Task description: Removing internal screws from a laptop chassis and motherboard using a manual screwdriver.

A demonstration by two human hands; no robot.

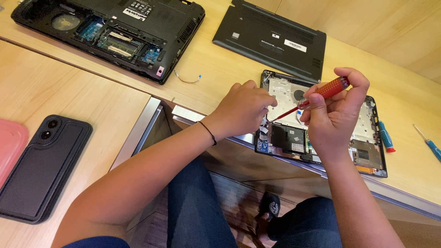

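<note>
Carefully now, because from the head view your right hand (337, 115) pinches a red-handled screwdriver (317, 95) between closed fingers (308, 92), and its thin shaft slants down to the left into the opened small laptop (321, 133). Your left hand (241, 110) rests curled on the laptop's left edge, right beside the tip; whether its fingers hold anything you cannot tell, as they are tucked under.

A slip looks like the main risk: the tip sits close to your left knuckles and to exposed parts, so a skid off a screw head could scratch the board or jab your hand. The laptop also overhangs the front edge of the worktop (216, 59) above your knees, so hard downward pressure could tip it. Any loosened screw could drop through that gap to the floor.

The small laptop lies with its cover off, showing a pale inner plate, a dark square component and a small blue board at its near left corner. A blue-handled screwdriver (386, 137) lies just beside its right edge, and a black bottom cover (271, 39) lies behind it.
</note>
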